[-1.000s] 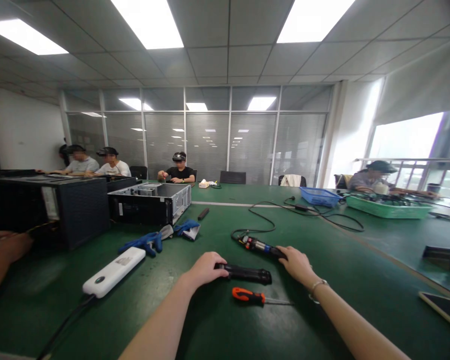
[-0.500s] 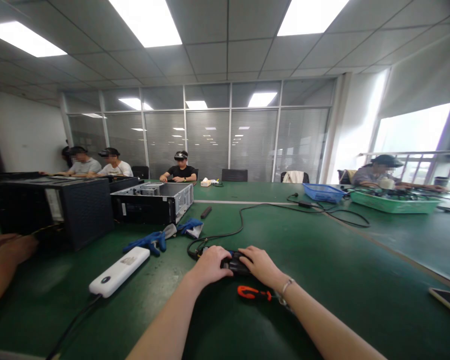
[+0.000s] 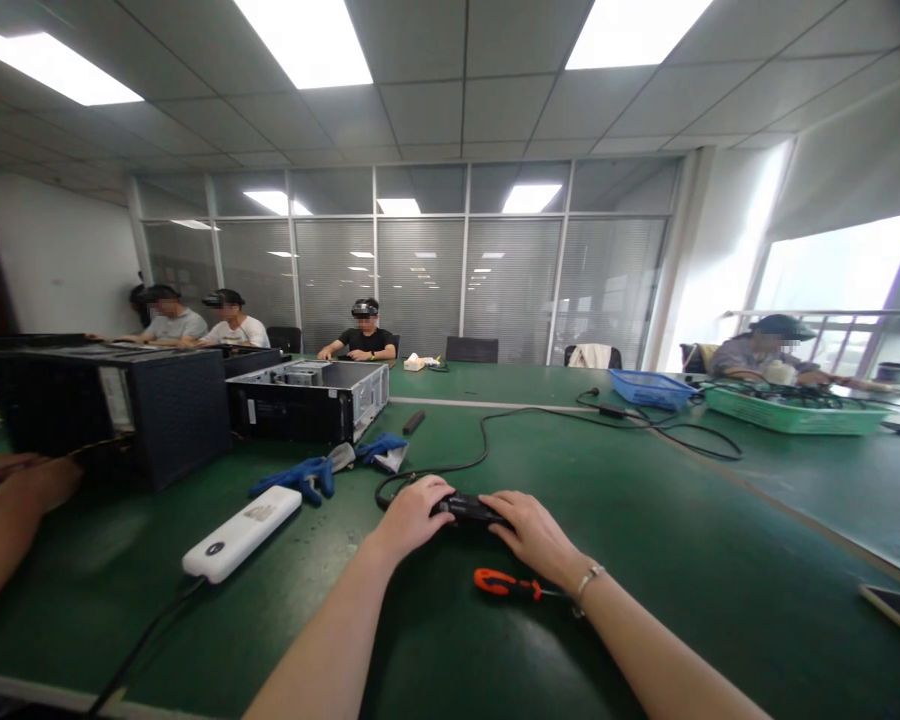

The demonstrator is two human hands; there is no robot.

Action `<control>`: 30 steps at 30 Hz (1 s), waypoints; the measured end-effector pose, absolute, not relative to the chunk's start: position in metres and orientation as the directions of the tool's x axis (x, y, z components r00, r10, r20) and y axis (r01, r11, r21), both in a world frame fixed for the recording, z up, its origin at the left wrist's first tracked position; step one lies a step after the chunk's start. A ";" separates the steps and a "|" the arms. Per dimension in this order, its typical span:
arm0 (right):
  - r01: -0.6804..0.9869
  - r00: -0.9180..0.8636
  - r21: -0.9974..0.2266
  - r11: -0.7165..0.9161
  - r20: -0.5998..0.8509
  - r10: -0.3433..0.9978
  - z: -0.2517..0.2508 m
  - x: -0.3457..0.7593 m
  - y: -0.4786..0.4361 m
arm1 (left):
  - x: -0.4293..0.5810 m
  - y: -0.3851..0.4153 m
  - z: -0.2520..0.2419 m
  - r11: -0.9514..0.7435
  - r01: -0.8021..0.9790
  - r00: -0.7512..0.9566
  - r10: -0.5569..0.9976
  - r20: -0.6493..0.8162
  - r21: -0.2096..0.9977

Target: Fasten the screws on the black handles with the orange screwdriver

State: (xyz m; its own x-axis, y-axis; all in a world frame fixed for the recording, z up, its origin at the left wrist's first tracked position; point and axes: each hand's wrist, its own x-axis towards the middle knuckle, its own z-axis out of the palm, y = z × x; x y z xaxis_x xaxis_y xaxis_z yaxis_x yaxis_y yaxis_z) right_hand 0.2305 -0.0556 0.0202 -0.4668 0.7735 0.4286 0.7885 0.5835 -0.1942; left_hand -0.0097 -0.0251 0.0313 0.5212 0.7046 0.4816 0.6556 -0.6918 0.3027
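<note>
"Green, smooth and faintly glossy: that's the tabletop (image 3: 645, 500), running under both hands and far past them. And the room?"

"Well beyond the hands stands a glass partition (image 3: 416, 285), finely lined across. Pale ceiling tiles (image 3: 517, 105) and bright light panels (image 3: 307, 40) sit overhead. A few people work farther out, and a co-worker's hand (image 3: 41, 485) is by a dark box-shaped case (image 3: 184, 415), well left of the left hand."

"What are the nearer things made of?"

"Left of the left hand there's a white, round-cornered block (image 3: 242, 535) with a cord. Just past that lie crumpled blue gloves (image 3: 296, 478). On the near side of the right hand is a screwdriver (image 3: 495, 583), its handle moulded in orange and black; the right wrist covers part of the metal shaft. A thin dark cable (image 3: 486, 430) curves away beyond the fingers."

"And the hands themselves?"

"Left hand (image 3: 418, 512): fingers curled narrowly over one end of a long black body (image 3: 465, 507), thumb along its near side. Right hand (image 3: 531, 530): fingers bent on the other end, thumb close in. The body lies between them; whether it touches the table, I can't tell."
</note>
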 end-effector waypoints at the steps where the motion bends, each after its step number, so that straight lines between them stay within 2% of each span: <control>1: 0.790 -0.468 -0.182 0.585 0.438 0.768 0.019 0.229 -0.056 | -0.010 -0.024 0.030 -0.692 0.655 0.521 0.705 0.481 0.304; 8: 0.802 -0.476 -0.085 0.591 0.506 0.719 0.017 0.225 -0.055 | -0.014 -0.019 0.025 -0.701 0.627 0.511 0.699 0.500 0.340; 11: 0.802 -0.481 -0.059 0.595 0.527 0.701 0.015 0.223 -0.053 | -0.016 -0.016 0.024 -0.690 0.650 0.501 0.705 0.502 0.319; 16: 0.812 -0.466 -0.070 0.580 0.523 0.714 0.010 0.217 -0.048 | -0.021 -0.012 0.024 -0.700 0.670 0.528 0.683 0.505 0.247; 30: 0.819 -0.489 -0.087 0.567 0.413 0.769 0.015 0.221 -0.040 | -0.027 -0.009 0.021 -0.617 0.746 0.504 0.768 0.394 0.249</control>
State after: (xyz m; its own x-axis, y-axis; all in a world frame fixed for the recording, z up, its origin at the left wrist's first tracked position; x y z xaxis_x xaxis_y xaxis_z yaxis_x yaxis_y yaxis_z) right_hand 0.2209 -0.0396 0.0147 -0.4887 0.7686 0.4127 0.8188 0.5674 -0.0871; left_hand -0.0266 -0.0092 0.0210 0.5044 0.7684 0.3939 0.7461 -0.6174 0.2492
